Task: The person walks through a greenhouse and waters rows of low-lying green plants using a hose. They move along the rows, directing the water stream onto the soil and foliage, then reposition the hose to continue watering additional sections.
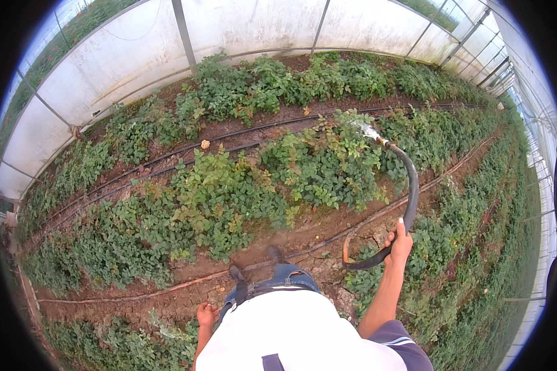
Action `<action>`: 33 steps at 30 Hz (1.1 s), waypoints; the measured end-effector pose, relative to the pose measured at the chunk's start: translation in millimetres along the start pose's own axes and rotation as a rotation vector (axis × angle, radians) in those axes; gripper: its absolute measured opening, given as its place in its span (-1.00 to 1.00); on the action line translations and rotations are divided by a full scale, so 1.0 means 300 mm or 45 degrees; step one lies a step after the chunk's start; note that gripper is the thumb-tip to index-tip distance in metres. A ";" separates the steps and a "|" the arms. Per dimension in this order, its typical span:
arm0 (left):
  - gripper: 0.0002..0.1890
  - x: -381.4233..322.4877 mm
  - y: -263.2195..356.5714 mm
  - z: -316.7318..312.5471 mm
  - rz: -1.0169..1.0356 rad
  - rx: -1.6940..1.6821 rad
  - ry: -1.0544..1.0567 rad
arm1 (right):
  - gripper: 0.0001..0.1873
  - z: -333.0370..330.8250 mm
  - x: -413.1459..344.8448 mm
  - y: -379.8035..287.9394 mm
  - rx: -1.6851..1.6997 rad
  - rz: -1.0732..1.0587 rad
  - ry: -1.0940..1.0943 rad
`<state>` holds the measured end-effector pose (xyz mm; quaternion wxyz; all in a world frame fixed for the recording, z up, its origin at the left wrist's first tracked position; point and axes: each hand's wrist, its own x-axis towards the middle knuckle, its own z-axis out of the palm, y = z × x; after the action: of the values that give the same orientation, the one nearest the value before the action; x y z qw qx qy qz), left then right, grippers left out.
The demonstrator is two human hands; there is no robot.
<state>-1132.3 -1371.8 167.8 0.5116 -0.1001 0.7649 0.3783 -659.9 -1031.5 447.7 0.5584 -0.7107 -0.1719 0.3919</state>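
My right hand [400, 243] is closed around a thick black hose [413, 185], which rises from the fist and curves over to the left. Water [367, 130] sprays from the fitting [381, 140] at its end onto leafy green plants [348, 157] in the middle bed. Below the fist the hose bends back and joins an orange-brown length near the soil path. Low at my left side hangs my left hand [207, 314], with nothing seen in it and its fingers slightly curled, beside my hip and above the lower plant row.
Black drip lines [255, 127] run between two plant rows. A brown hose [185, 284] lies along the dirt path under my feet. Metal posts [183, 32] and whitish plastic sheeting [255, 28] bound the far side. More plants [464, 246] grow at right.
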 end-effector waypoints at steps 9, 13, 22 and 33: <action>-0.67 -0.003 0.048 0.020 0.058 0.020 -0.012 | -0.61 0.042 0.096 -0.021 0.156 0.033 0.031; -0.67 -0.017 0.044 0.014 0.034 0.079 0.006 | -0.60 0.058 0.133 -0.037 0.217 0.021 0.060; -0.67 -0.013 0.026 0.015 0.056 0.089 0.015 | -0.60 0.087 0.143 -0.034 0.291 0.056 -0.049; -0.66 -0.006 0.030 0.029 0.094 0.079 0.019 | -0.59 0.122 0.024 -0.013 0.142 0.119 -0.300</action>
<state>-1130.0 -1360.0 172.0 0.4944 -0.0588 0.7833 0.3721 -681.9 -1001.3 446.2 0.5541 -0.6348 -0.1811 0.5072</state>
